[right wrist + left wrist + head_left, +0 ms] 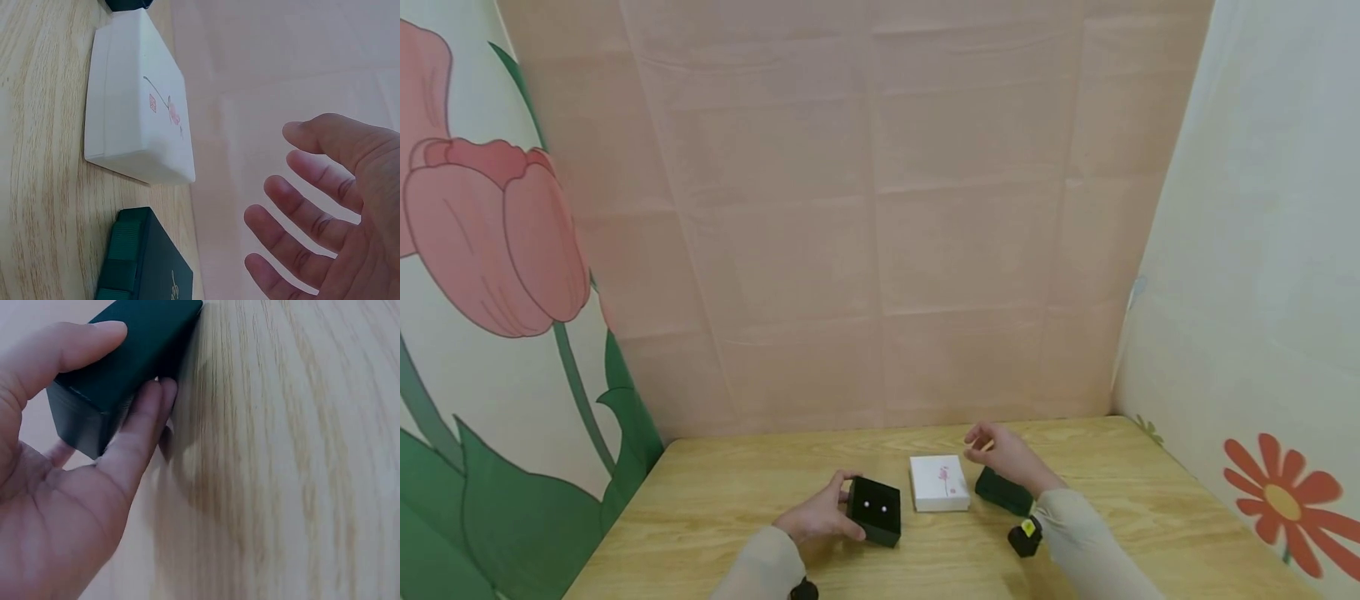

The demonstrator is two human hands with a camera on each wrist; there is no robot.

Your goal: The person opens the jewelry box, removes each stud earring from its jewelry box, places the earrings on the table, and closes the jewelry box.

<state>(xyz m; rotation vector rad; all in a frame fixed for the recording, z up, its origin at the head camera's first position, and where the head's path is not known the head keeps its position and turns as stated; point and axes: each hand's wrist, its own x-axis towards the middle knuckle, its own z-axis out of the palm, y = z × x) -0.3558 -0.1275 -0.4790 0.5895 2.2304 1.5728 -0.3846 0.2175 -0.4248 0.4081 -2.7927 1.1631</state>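
My left hand (820,512) holds a small dark green jewelry box (877,528) with its thumb on one side and fingers on the other. Two small white studs, which look like pearl earrings, show on the box's black insert. In the left wrist view the green box (131,344) is tilted just over the tabletop, and its inside is hidden. My right hand (1006,458) hovers with relaxed, spread fingers, holding nothing. Below it lies a dark green lid (1002,493); gold writing and a ribbon-like band appear on this lid (153,262) in the right wrist view.
Between the hands, a white box (938,483) with a pink flower print sits on the wood-grain table (737,475). A pinkish cloth (872,250) hangs behind the table's back edge. Flower-painted panels stand at both sides.
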